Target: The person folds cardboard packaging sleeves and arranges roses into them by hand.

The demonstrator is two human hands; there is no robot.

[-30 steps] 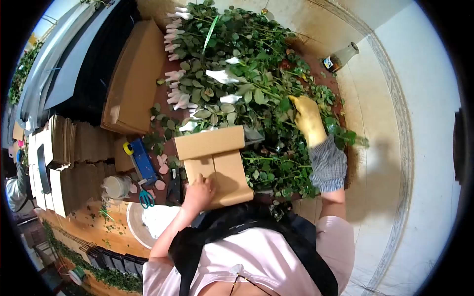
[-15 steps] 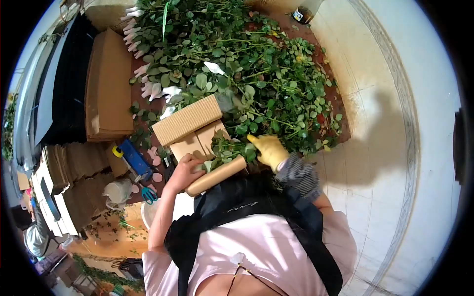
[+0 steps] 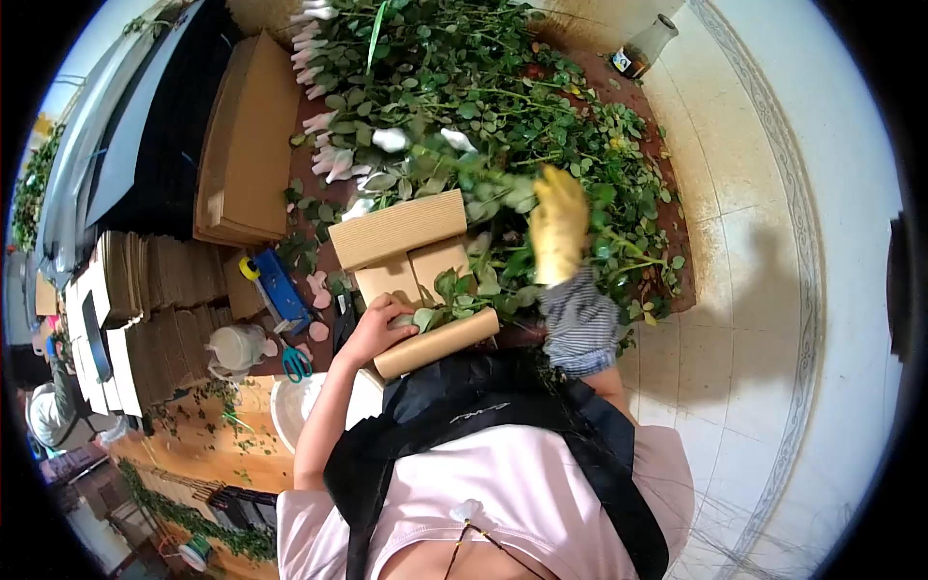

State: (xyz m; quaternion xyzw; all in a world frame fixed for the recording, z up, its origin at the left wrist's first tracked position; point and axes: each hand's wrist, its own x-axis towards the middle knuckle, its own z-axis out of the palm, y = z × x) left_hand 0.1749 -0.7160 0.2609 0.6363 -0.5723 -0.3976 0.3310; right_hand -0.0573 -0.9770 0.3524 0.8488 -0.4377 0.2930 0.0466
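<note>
My bare left hand is at the left end of an open corrugated cardboard wrap, its curled fingers over the pale head of a leafy rose lying in the wrap. The wrap's near edge is a rolled cardboard flap. To the right, my right hand, in a yellow glove with a grey checked cuff, is blurred by motion and closed around a leafy stem. This stem leads left toward a rose head in a white net. Beneath it spreads a pile of roses.
Cardboard sheets stand at the left above stacked cartons. Near them are a blue tool, teal scissors and a plastic cup. A glass bottle stands at the back right, by the tiled wall.
A leafy rose has come to lie in the wrap under my left hand. My right hand has moved from the wrap back up over the pile, with another stem in it.
</note>
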